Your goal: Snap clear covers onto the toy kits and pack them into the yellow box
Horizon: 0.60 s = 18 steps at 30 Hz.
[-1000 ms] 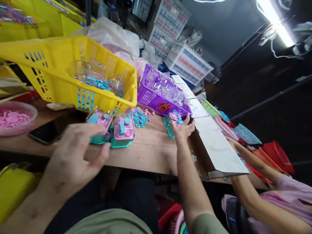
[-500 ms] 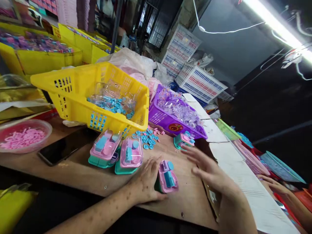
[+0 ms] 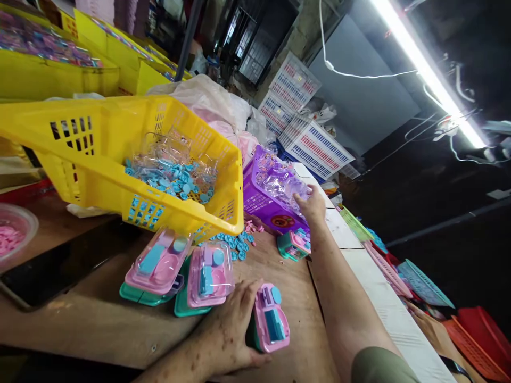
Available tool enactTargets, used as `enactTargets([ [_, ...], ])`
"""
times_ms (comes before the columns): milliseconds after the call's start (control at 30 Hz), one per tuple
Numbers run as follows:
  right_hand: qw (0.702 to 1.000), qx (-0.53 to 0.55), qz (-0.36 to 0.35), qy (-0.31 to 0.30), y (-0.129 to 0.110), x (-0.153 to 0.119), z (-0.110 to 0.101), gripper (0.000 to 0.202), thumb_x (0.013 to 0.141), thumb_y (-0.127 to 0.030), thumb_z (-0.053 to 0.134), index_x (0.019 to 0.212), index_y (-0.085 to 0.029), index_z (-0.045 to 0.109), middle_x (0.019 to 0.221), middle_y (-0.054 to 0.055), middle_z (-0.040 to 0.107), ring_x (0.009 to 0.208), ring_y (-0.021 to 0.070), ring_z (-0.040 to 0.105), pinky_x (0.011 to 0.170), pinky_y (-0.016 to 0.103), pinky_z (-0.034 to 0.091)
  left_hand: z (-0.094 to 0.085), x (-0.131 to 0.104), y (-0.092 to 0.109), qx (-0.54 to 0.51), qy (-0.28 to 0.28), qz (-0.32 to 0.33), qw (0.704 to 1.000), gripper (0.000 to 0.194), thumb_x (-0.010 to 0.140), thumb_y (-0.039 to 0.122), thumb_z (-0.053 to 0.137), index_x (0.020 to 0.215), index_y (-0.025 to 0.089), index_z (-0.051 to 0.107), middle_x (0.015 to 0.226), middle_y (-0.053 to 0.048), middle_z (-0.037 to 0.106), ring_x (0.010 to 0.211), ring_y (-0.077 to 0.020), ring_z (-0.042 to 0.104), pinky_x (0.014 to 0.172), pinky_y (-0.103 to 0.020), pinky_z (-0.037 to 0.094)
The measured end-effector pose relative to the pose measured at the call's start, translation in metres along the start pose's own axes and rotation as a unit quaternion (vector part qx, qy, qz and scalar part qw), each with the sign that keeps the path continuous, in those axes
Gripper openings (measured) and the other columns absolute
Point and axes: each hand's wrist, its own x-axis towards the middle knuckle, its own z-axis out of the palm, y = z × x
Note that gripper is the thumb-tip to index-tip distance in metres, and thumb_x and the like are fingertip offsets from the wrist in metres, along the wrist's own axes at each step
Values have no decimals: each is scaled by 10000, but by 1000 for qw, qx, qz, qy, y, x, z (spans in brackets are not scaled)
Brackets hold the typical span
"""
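Right hand (image 3: 312, 205) had moved from above the bench (image 3: 305, 324) to the purple basket (image 3: 255, 201) towards the far edge; left hand (image 3: 227, 331) alone steadied the pink-and-green toy (image 3: 272, 322), curled round its side by the near edge. Whether right pinched any clear plastic pieces (image 3: 275, 178), couldn't tell. Toy's green base mostly hidden.
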Motion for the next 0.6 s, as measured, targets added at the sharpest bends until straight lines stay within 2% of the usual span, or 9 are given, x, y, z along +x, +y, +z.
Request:
enactTargets([
  [33, 1000, 7, -4, 11, 5, -2, -3, 818, 927, -556, 730, 1619, -159, 551, 1433, 234, 741, 1287, 389, 731, 1166, 537, 560, -1, 0, 0, -5, 2, 0, 1000, 1415, 662, 397, 1123, 1800, 282, 289, 1815, -212, 444, 1724, -480, 390, 1450, -721, 305],
  [100, 1000, 28, -8, 2, 13, -3, -9, 772, 1015, -561, 586, 1673, -171, 489, 1383, 200, 761, 1109, 340, 790, 1055, 501, 623, -2, -1, 0, -11, 11, 4, 1000, 1400, 658, 383, 1118, 1797, 299, 308, 1795, -203, 471, 1701, -494, 423, 1432, -740, 332],
  [167, 998, 50, -5, -35, 18, 1, -14, 688, 1060, -514, 478, 1658, -179, 531, 1239, 149, 795, 879, 292, 801, 903, 465, 664, -3, -2, -1, -9, 20, 12, 1000, 1387, 664, 379, 1112, 1795, 315, 311, 1786, -200, 480, 1690, -503, 437, 1420, -754, 343],
  [233, 996, 63, -4, -61, 19, 6, -18, 646, 1057, -484, 468, 1611, -183, 607, 1171, 131, 790, 802, 278, 786, 835, 450, 667, -3, -3, -3, -4, 22, 19, 1000, 1384, 674, 385, 1112, 1795, 320, 302, 1792, -202, 469, 1700, -503, 421, 1426, -758, 321],
  [333, 997, 65, -13, -45, 12, 8, -26, 683, 1003, -501, 575, 1601, -176, 633, 1314, 186, 735, 975, 322, 788, 919, 480, 657, -4, -4, -4, 2, 20, 21, 1000, 1369, 679, 430, 1118, 1780, 291, 316, 1783, -213, 472, 1698, -499, 423, 1429, -740, 326],
  [467, 997, 57, -46, 7, -1, 0, -38, 854, 887, -493, 721, 1645, -134, 562, 1550, 267, 608, 1336, 379, 675, 1207, 524, 520, -7, -3, -3, 6, 25, 25, 999, 1328, 671, 475, 1120, 1747, 264, 371, 1742, -208, 513, 1661, -483, 475, 1420, -699, 366],
  [533, 997, 61, -57, 3, -6, -4, -40, 737, 892, -543, 719, 1502, -131, 672, 1448, 246, 692, 1292, 379, 684, 1226, 520, 493, -8, -2, -2, 10, 26, 28, 999, 1306, 672, 464, 1120, 1733, 257, 387, 1737, -205, 517, 1662, -474, 475, 1428, -689, 352],
  [600, 995, 77, -54, -29, -9, -5, -38, 595, 972, -662, 609, 1210, -147, 788, 1164, 205, 791, 1123, 367, 734, 1139, 507, 543, -9, -2, -1, 14, 26, 26, 999, 1281, 672, 465, 1119, 1713, 238, 408, 1736, -214, 515, 1665, -474, 469, 1432, -682, 344],
])
